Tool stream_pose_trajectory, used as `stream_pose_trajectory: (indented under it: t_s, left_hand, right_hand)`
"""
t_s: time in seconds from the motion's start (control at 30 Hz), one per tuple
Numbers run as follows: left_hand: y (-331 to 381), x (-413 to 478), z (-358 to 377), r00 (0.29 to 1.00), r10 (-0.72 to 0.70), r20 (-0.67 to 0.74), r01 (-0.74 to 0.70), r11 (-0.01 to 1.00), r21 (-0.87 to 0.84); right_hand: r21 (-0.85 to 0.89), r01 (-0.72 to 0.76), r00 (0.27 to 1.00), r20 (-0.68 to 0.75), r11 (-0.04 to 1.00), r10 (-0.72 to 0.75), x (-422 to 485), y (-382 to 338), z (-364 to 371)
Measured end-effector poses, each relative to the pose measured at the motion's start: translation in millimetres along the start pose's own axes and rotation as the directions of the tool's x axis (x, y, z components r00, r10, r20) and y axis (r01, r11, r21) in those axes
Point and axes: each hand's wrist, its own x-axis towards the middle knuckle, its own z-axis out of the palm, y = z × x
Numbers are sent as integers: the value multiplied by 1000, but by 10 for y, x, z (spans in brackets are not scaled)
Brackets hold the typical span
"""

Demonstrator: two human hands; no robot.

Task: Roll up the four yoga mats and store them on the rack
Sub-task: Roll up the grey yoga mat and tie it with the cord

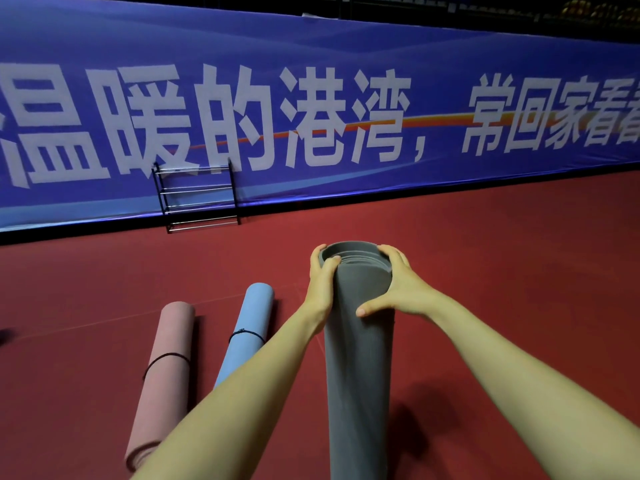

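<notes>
A rolled grey yoga mat [358, 358] stands upright in front of me on the red floor. My left hand [323, 284] grips its top from the left and my right hand [398, 287] wraps it from the right, fingers over the rim. A pink rolled mat [166, 368] and a blue rolled mat [251, 323] lie on the floor to the left, each tied with a dark cord. The black metal rack [197, 197] with several bare shelves stands against the blue banner further back.
A long blue banner [381, 109] with large white characters runs along the far wall. Red floor [502, 271] stretches between me and the rack. A dark object edge shows at the far left [5, 336].
</notes>
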Motion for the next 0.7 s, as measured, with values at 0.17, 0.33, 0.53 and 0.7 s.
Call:
stream_pose_trajectory:
  t_s: [0.17, 0.33, 0.53, 0.7]
  left_hand:
    - [-53, 23, 10, 999, 32, 5, -32, 999, -5]
    - [-49, -31, -61, 997, -58, 55, 58, 998, 7]
    - [10, -69, -41, 983, -145, 109, 120, 971, 207]
    - [-149, -196, 11, 984, -125, 129, 108, 985, 136]
  right_hand:
    - [20, 2, 1000, 0, 1000, -2, 20, 39, 21]
    - [-25, -21, 996, 86, 999, 23, 19, 38, -59]
    - [-53, -113, 982, 149, 992, 119, -47, 50, -193]
    - [-21, -109, 984, 139, 994, 110, -129, 158, -117]
